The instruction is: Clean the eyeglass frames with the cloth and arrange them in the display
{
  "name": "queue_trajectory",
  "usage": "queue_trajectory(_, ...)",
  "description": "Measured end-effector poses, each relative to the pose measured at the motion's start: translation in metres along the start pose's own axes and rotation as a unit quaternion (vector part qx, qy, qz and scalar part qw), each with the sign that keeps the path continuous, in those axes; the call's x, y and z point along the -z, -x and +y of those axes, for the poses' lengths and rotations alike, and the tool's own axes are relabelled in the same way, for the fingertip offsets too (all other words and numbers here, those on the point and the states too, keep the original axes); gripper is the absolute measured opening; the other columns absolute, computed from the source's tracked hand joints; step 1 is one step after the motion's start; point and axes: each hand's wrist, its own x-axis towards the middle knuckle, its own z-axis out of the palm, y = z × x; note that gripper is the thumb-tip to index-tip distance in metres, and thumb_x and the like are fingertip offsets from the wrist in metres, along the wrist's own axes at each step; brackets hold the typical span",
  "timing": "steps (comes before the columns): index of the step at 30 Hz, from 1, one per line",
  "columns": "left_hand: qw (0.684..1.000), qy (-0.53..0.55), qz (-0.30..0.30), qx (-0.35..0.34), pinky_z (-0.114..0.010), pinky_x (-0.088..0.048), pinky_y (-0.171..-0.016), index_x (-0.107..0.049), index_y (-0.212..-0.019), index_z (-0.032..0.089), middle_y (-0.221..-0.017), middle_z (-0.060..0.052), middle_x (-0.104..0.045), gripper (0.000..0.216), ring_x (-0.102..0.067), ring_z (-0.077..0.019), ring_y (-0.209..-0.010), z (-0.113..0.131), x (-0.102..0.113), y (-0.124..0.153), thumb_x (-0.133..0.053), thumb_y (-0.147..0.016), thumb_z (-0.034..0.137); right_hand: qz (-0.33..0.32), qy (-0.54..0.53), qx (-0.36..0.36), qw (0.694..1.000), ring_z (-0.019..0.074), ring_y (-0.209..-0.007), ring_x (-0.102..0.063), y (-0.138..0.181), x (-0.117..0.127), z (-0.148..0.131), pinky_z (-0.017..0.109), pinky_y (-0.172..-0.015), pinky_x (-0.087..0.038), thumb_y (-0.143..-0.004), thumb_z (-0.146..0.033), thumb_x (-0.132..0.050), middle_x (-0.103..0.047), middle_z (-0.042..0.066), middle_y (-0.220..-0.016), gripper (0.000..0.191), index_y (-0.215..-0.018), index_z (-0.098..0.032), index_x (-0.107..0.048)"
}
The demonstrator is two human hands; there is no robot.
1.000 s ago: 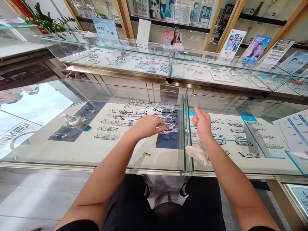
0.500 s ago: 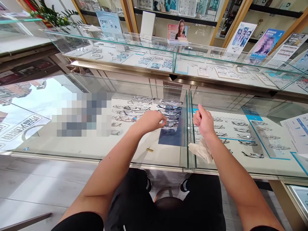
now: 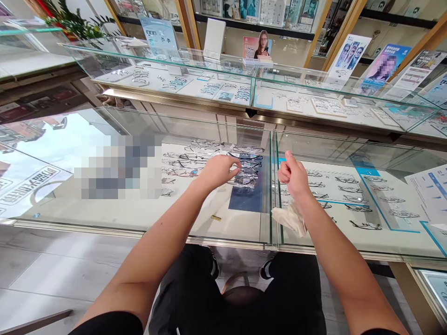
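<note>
My left hand (image 3: 220, 172) hovers above the left part of the glass counter, its fingers curved and a gap between thumb and forefinger. Nothing clear shows in that gap. Past its fingertips, rows of eyeglasses (image 3: 246, 163) lie under the glass, some on a dark blue panel (image 3: 245, 200). Right of the seam, my right hand (image 3: 292, 176) is closed, thumb raised along the top; the inside of the fist is hidden. A crumpled beige cloth (image 3: 289, 220) lies on the glass beside my right wrist. More eyeglasses (image 3: 350, 189) show under the glass to its right.
A taller display case (image 3: 174, 86) with glasses runs behind the counter (image 3: 122, 216). Cards and a poster (image 3: 386, 67) stand on it. A small gold bar (image 3: 216, 217) shows at the counter's front. A leaflet (image 3: 429, 190) lies at the right. A pixelated patch covers the left.
My left hand has lifted slightly and its thumb and forefinger have parted. My right hand stays closed in nearly the same spot. The whole view has shifted a little.
</note>
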Motion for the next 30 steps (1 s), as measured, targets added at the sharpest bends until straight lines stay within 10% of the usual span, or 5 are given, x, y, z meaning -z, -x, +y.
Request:
queue_trajectory(16, 0.986, 0.15, 0.051, -0.045, -0.038, -0.049, -0.09, -0.085, -0.093, 0.024, -0.095, -0.008, -0.081, 0.024, -0.069, -0.028, -0.097, 0.002, -0.008, -0.005, -0.068, -0.093, 0.041, 0.002, -0.022, 0.021, 1.0, 0.012, -0.051, -0.023, -0.003, 0.006, 0.01, 0.034, -0.055, -0.019, -0.094, -0.063, -0.069, -0.029, -0.005, -0.052, 0.06, -0.054, -0.025, -0.043)
queue_trajectory(22, 0.879, 0.453, 0.107, 0.098, -0.034, -0.046, -0.075, -0.085, -0.091, 0.023, -0.066, -0.001, -0.066, 0.032, -0.06, -0.0191, -0.07, 0.023, -0.017, -0.003, -0.085, -0.082, 0.054, -0.021, 0.005, 0.032, 0.999, 0.0165, -0.073, -0.058, -0.003, 0.001, 0.013, 0.032, -0.071, -0.05, -0.076, -0.034, -0.085, -0.065, -0.004, -0.08, 0.032, -0.099, -0.028, -0.063)
queue_trajectory(26, 0.805, 0.576, 0.102, 0.102, -0.034, -0.049, -0.08, -0.085, -0.084, 0.022, -0.087, -0.004, -0.077, 0.041, -0.065, -0.0192, -0.082, 0.043, -0.025, 0.0, -0.097, -0.068, 0.057, -0.058, 0.086, 0.069, 0.992, 0.0173, -0.077, -0.06, 0.001, -0.008, 0.016, 0.033, -0.075, -0.046, -0.084, -0.045, -0.083, -0.066, -0.002, -0.078, 0.028, -0.1, -0.024, -0.073)
queue_trajectory(30, 0.798, 0.59, 0.066, 0.098, -0.032, -0.047, -0.077, -0.084, -0.082, 0.02, -0.086, -0.004, -0.076, 0.047, -0.062, -0.0168, -0.08, 0.052, -0.025, 0.004, -0.099, -0.063, 0.06, -0.032, 0.127, 0.106, 0.986, 0.0168, -0.072, -0.055, 0.005, -0.012, 0.016, 0.033, -0.072, -0.044, -0.088, -0.047, -0.08, -0.064, -0.002, -0.073, 0.024, -0.089, -0.024, -0.075)
